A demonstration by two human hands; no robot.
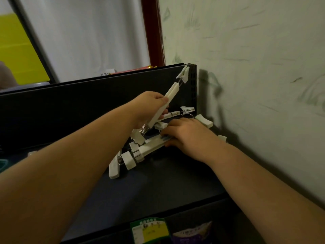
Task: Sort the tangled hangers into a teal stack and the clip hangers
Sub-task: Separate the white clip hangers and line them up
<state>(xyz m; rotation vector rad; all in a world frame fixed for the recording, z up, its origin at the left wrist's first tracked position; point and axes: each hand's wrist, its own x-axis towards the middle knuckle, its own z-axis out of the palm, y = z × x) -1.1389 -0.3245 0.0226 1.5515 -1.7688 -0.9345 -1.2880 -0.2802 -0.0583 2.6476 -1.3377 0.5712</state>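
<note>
On the dark shelf [158, 187] by the wall, white clip hangers [140, 150] lie tangled. Left hand [149, 108] grasps one hanger [168, 101] at mid-bar, apparently to lift it free; its long axis runs diagonally, upper clip toward the back corner, lower clip in the pile. Right hand [186, 132], fingers curled round a flat-lying hanger [154, 144], seemingly steadies the pile.

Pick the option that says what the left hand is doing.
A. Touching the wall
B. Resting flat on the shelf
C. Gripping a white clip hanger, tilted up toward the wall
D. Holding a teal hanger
C: the left hand grips the bar of a white clip hanger that slants up to the right, its top clip near the back panel's corner, while the right hand holds the pile on the shelf.
</note>
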